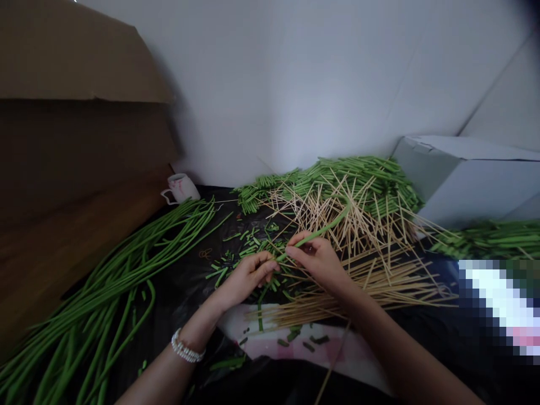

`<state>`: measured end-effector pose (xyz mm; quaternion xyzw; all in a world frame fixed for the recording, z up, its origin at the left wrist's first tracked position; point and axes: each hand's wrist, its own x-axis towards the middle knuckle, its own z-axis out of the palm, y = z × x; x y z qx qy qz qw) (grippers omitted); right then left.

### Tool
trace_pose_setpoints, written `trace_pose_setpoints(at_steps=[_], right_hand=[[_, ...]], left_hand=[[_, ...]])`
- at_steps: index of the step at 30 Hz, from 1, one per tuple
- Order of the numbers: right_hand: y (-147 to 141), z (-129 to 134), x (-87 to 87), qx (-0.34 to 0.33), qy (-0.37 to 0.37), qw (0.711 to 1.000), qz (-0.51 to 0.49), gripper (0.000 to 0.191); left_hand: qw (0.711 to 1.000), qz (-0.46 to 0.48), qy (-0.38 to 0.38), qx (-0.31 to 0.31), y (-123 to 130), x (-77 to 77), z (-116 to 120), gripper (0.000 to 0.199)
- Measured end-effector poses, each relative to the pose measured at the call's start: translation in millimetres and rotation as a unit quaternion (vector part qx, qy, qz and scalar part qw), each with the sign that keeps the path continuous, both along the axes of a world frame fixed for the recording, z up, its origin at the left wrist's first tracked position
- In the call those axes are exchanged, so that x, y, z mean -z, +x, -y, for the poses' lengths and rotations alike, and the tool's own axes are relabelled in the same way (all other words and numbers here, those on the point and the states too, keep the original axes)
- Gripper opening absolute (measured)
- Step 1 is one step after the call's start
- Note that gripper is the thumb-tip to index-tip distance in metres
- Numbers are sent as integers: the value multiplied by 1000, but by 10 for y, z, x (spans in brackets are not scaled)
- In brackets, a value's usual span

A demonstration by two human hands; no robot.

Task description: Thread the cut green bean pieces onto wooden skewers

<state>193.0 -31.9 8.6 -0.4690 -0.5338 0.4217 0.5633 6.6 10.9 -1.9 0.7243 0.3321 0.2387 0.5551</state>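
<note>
My left hand (252, 274), with a beaded bracelet at its wrist, is closed with fingertips pinched at the lower end of a long green garlic scape (327, 227). The right hand (317, 260) grips the same scape a little further up between thumb and fingers. Its free end bends up and away over a heap of thin wooden skewers (312, 209). Below and around my left hand lie short cut green pieces (248, 246). Under my right forearm a bundle of straight skewers (367, 284) is spread out. What lies inside my curled fingers is partly hidden.
Long whole scapes (130, 256) lie at the left, near a white mug (182, 188) tipped on its side. Cut, skewered scapes (358, 171) are piled at the back. A cardboard box (84, 135) stands left, a white box (476, 180) right. Black plastic sheeting (185, 292) covers the surface.
</note>
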Motion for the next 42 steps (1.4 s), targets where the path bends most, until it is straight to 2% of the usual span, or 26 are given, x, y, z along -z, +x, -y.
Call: trace_pose_setpoints(at_steps=[3, 5, 11, 15, 19, 20, 21, 22, 24, 26, 28, 31, 34, 39, 42], right_hand=[[18, 12, -39, 11, 1, 1000, -7, 16], [2, 29, -30, 7, 11, 1000, 17, 14], [-112, 79, 50, -3, 47, 992, 118, 4], [-157, 113, 26, -3, 38, 994, 104, 5], [-153, 142, -32, -24, -12, 998, 63, 5], [-149, 144, -36, -29, -16, 998, 55, 5], [-145, 141, -35, -32, -17, 998, 50, 5], [-142, 136, -28, -36, -16, 998, 50, 4], [-135, 117, -4, -44, -23, 997, 51, 4], [-128, 98, 20, -47, -31, 997, 46, 6], [-119, 88, 29, -50, -29, 998, 30, 7], [-99, 94, -5, -69, -27, 997, 0, 8], [-75, 98, -64, -68, -30, 997, 14, 8], [-49, 48, -77, 0, -16, 1000, 7, 8], [-66, 31, -57, 15, 3, 1000, -8, 12]], left_hand=[[995, 66, -37, -62, 7, 39, -33, 30], [982, 137, -90, -98, 18, 50, -41, 29], [893, 334, -271, -136, 89, 27, -13, 26], [857, 380, -311, -155, 111, 2, -18, 21], [815, 425, -346, -189, -1, -53, -124, 25], [813, 430, -338, -202, -34, -65, -150, 26], [822, 422, -317, -213, -59, -73, -167, 27], [845, 395, -290, -215, -72, -77, -172, 28], [910, 298, -199, -209, -61, -69, -144, 32], [966, 177, -92, -163, -24, -50, -89, 38], [992, 83, -25, -89, 2, -34, -39, 40], [999, 33, 9, -6, -12, -27, -16, 38], [999, 25, 25, 21, -41, -39, -26, 31], [999, 17, 30, -9, -30, -29, -26, 33], [996, 59, -22, -63, -13, 17, -26, 33]])
